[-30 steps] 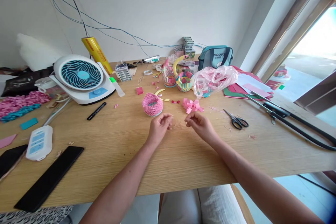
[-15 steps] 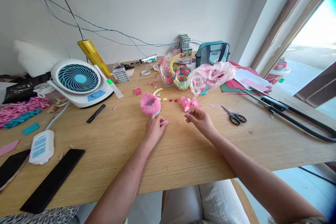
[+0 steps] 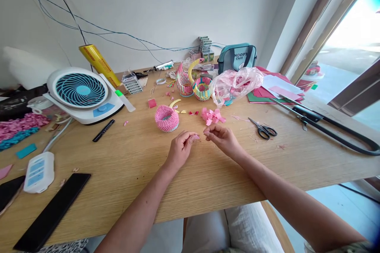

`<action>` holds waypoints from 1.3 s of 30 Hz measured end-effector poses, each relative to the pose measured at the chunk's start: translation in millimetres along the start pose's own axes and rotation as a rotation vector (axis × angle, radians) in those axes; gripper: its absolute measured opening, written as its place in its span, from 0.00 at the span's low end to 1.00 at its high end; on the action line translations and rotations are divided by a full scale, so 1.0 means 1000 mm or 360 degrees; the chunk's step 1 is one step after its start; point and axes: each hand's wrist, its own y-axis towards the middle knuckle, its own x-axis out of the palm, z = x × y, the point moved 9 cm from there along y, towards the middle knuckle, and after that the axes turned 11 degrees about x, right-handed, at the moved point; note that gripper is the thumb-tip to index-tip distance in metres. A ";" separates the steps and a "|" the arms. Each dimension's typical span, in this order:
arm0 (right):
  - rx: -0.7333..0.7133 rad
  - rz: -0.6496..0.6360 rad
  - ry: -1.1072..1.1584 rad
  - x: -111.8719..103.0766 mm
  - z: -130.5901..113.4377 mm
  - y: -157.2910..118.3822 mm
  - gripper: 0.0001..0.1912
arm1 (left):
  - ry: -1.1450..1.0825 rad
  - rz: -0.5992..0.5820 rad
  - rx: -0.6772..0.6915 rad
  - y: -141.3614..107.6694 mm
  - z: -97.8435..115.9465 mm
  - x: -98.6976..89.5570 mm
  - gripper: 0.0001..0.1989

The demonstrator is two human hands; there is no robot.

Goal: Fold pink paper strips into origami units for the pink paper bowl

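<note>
The left hand [image 3: 181, 149] pinches a small pink paper piece [image 3: 196, 137] at its fingertips. The piece is small and lies roughly level, its tip pointing right, just beside the right hand [image 3: 222, 139], whose fingers are pinched together; whether they hold anything, you cannot tell. A pink paper bowl [image 3: 166, 118] sits near the left hand, a pink paper bow [image 3: 212, 116] near the right, on a wooden table [image 3: 133, 174].

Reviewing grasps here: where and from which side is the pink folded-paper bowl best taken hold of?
Pinch the pink folded-paper bowl on its outer wall from the near side, with the left hand, closest though pinching a pink paper scrap. The bowl stands upright, open-topped, with a rounded ridged wall, so a light side grip should spare the rim.
</note>
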 end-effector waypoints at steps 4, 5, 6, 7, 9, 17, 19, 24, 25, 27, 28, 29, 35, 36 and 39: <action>-0.0158 0.0001 -0.0311 0.004 -0.011 -0.008 0.10 | -0.0355 0.0103 -0.0229 -0.003 -0.006 0.001 0.13; -0.0176 0.0005 -0.0380 0.005 -0.013 -0.010 0.10 | -0.0435 0.0128 -0.0294 -0.004 -0.009 0.002 0.13; -0.0188 0.0007 -0.0434 0.006 -0.014 -0.011 0.09 | -0.0503 0.0148 -0.0349 -0.005 -0.011 0.002 0.13; -0.0200 0.0010 -0.0473 0.006 -0.016 -0.013 0.09 | -0.0559 0.0160 -0.0390 -0.006 -0.012 0.003 0.14; -0.0236 0.0025 -0.0520 0.008 -0.021 -0.015 0.08 | -0.0631 0.0160 -0.0430 -0.007 -0.012 0.004 0.14; -0.0361 0.0082 -0.0608 0.010 -0.032 -0.018 0.05 | -0.0776 0.0170 -0.0519 -0.010 -0.014 0.010 0.14; -0.0375 0.0081 -0.0620 0.010 -0.032 -0.019 0.05 | -0.0808 0.0192 -0.0542 -0.011 -0.015 0.011 0.14; -0.0408 0.0077 -0.0650 0.012 -0.033 -0.019 0.05 | -0.0867 0.0207 -0.0597 -0.012 -0.015 0.014 0.14; -0.0414 0.0078 -0.0655 0.012 -0.033 -0.019 0.05 | -0.0872 0.0208 -0.0602 -0.012 -0.015 0.014 0.14; -0.0418 0.0079 -0.0663 0.012 -0.033 -0.019 0.05 | -0.0876 0.0210 -0.0609 -0.012 -0.015 0.014 0.14; -0.0417 0.0079 -0.0666 0.012 -0.033 -0.019 0.06 | -0.0876 0.0210 -0.0612 -0.012 -0.015 0.014 0.14; -0.0414 0.0080 -0.0667 0.012 -0.033 -0.019 0.06 | -0.0875 0.0209 -0.0614 -0.012 -0.015 0.013 0.14; -0.0389 0.0088 -0.0692 0.012 -0.032 -0.019 0.08 | -0.0855 0.0191 -0.0626 -0.013 -0.015 0.014 0.15; -0.0389 0.0090 -0.0694 0.012 -0.032 -0.020 0.09 | -0.0858 0.0187 -0.0632 -0.013 -0.016 0.014 0.15; -0.0404 0.0088 -0.0694 0.012 -0.033 -0.020 0.09 | -0.0862 0.0175 -0.0643 -0.014 -0.017 0.015 0.15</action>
